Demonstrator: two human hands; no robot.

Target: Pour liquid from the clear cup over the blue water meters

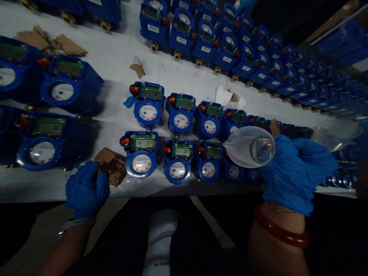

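Note:
Both my hands wear blue gloves. My left hand rests at the table's front edge and grips a brown piece of cardboard beside the nearest blue water meter. My right hand holds a clear plastic cup of clear liquid, tilted with its spout pointing left over the front row of meters. A second row of meters lies just behind, each with a green display and a white dial.
Bigger-looking blue meters lie at the left on the white table. A long row of meters runs along the back right. Cardboard scraps, a white paper wad and another clear cup lie about.

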